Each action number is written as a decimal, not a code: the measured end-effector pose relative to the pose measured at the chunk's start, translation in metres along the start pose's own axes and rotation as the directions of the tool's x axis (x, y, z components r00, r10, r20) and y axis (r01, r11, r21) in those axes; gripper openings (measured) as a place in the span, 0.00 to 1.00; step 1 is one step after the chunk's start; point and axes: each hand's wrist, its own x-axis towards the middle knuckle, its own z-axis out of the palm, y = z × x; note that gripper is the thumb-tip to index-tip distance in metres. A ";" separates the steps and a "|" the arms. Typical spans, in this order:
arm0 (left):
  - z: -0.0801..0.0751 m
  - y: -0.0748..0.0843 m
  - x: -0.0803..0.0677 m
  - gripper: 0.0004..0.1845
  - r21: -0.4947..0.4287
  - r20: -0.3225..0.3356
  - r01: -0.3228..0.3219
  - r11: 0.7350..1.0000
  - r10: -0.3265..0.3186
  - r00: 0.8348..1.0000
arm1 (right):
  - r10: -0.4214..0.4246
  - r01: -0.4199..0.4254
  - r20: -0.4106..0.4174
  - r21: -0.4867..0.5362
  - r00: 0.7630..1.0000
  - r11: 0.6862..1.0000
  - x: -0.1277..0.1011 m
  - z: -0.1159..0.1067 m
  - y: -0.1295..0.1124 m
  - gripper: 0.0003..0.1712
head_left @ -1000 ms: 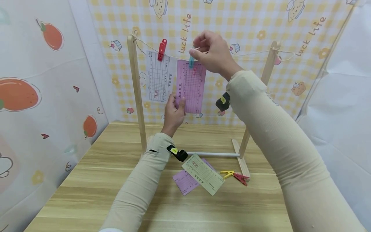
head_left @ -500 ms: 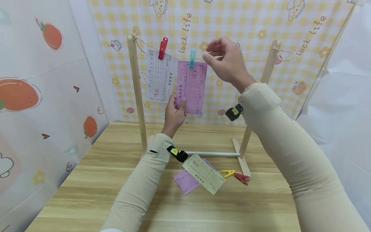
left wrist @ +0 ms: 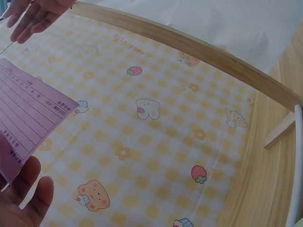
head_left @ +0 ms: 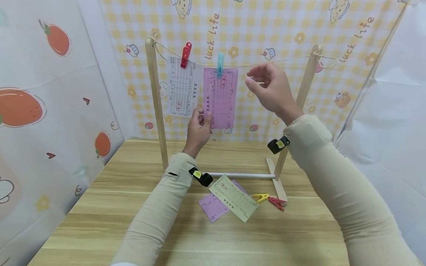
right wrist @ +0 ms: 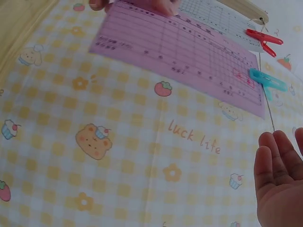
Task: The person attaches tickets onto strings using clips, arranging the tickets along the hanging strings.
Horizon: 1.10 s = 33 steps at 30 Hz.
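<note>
A pink printed slip [head_left: 222, 101] hangs from a string under a light blue clothespin [head_left: 220, 65]. My left hand [head_left: 198, 129] holds the slip near its lower left edge, thumb in front. To its left hangs a white printed slip [head_left: 181, 87], gripped by a red clothespin [head_left: 186, 55]. My right hand [head_left: 271, 88] is in the air to the right of the pink slip and holds nothing, its fingers loosely bent. In the right wrist view that hand's fingers [right wrist: 279, 161] are apart from the blue clothespin [right wrist: 267, 79].
The string [head_left: 283, 60] runs between two wooden posts [head_left: 154, 92], joined low down by a white rod [head_left: 239, 175]. On the table [head_left: 100, 218] lie a green slip [head_left: 234, 197] over pink paper [head_left: 213, 207], a yellow clothespin [head_left: 261, 198] and another red clothespin [head_left: 277, 203].
My right hand has let go of the blue clothespin and moved right and down, away from it. The clothespin stays on the string and pink slip. My left hand has barely moved.
</note>
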 end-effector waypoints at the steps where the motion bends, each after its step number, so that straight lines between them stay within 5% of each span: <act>1: 0.000 0.000 -0.001 0.12 -0.006 0.002 0.005 1.000 -0.005 1.000 | 0.009 -0.009 0.000 -0.003 1.000 1.000 -0.003 0.000 0.002 0.12; 11: -0.006 -0.010 -0.008 0.12 -0.056 0.044 0.060 0.997 -0.058 0.997 | 0.059 -0.058 0.024 -0.024 0.998 0.998 -0.034 -0.002 0.033 0.15; 33: -0.014 -0.047 -0.042 0.16 0.113 0.157 0.159 0.981 -0.176 0.972 | 0.194 -0.189 0.089 -0.064 0.977 0.980 -0.119 -0.004 0.094 0.18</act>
